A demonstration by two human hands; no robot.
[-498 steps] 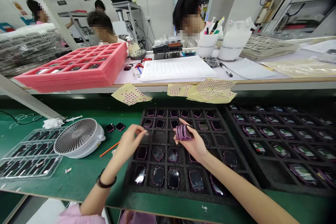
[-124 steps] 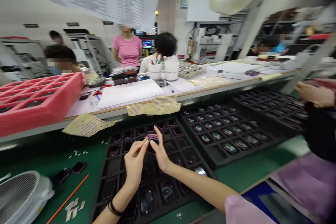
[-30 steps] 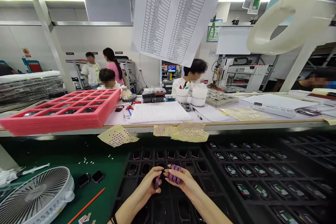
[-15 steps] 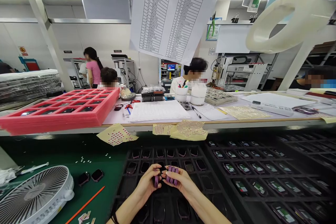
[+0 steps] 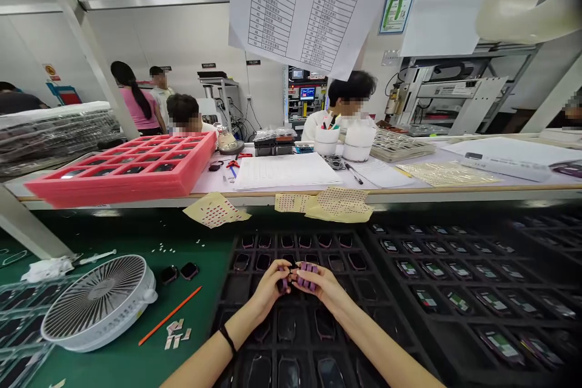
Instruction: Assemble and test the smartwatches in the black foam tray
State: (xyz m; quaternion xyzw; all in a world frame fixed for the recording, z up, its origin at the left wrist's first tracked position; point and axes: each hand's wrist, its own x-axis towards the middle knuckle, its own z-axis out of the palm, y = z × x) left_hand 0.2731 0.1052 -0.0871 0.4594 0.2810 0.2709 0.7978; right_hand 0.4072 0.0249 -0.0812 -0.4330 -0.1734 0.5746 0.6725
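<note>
My left hand [image 5: 267, 291] is closed on a purple-framed watch case [image 5: 284, 284], held on edge. My right hand [image 5: 325, 286] grips several purple watch cases [image 5: 308, 277] lined up side by side. The fingertips of both hands nearly meet around a small dark part, which is too small to make out. Both hands are above a black compartment tray [image 5: 235, 288]. Dark-faced watch cases [image 5: 287, 322] lie in many of its pockets, some hidden under my hands and forearms.
On the right, another black tray [image 5: 436, 333] holds rows of watch cases. To the left are a white fan [image 5: 100, 303], an orange stick [image 5: 170, 315] and two watch cases [image 5: 189, 270]. A shelf ahead bears a pink foam tray [image 5: 182, 179] and papers [image 5: 286, 171]. Several people are beyond.
The view has tilted down and shifted left, so the shelf, fan and trays sit differently in the picture. Both hands keep their hold on the purple watch cases, fingertips still close together.
</note>
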